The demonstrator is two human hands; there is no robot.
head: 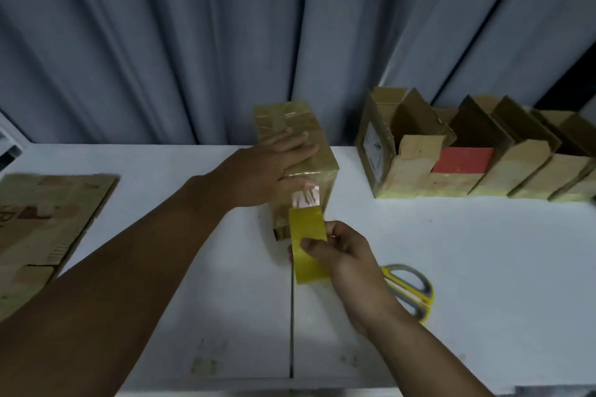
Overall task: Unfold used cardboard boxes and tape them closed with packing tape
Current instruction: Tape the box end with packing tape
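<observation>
On white table (483, 251) before grey curtain (145, 42), box (287, 116), tape roll (306, 226), scissors (409, 287)

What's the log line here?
left hand: presses box | right hand: grips tape roll | strip: roll to box | scissors: on table

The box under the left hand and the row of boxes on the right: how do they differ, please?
The box under the left hand is closed on top; the row of boxes has flaps standing open. The box stands alone; the row of boxes is packed side by side. All are brown cardboard.
</observation>
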